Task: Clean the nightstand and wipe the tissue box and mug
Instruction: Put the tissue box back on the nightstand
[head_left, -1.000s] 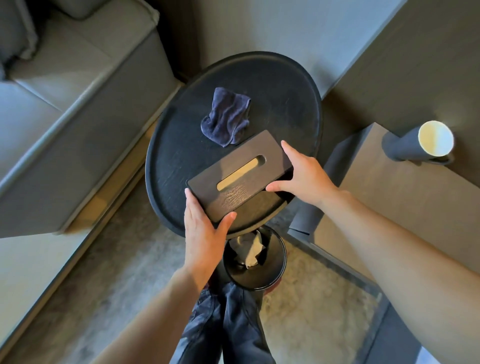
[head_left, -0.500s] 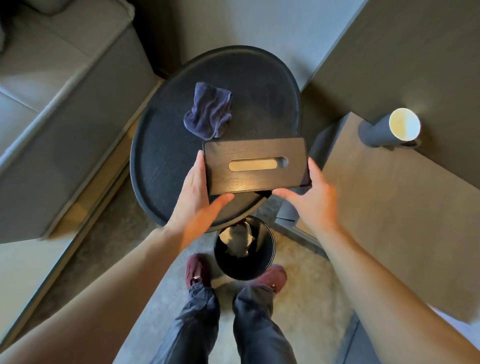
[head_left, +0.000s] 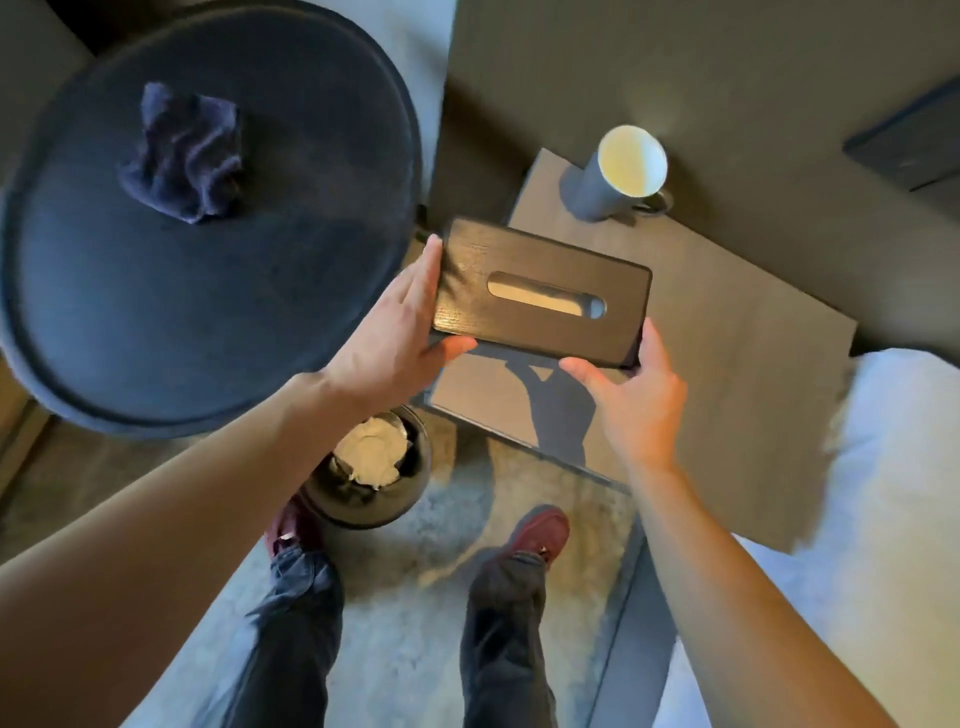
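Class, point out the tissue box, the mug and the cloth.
tissue box (head_left: 540, 296): head view, its slotted top.
mug (head_left: 597, 192): head view, its grey side.
cloth (head_left: 184, 156): head view, its crumpled middle.

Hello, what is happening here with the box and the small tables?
A person holds the tissue box in the air, left hand and right hand at its two ends, above the nightstand. The mug stands on the nightstand's far corner. The cloth lies crumpled on the round table, untouched.
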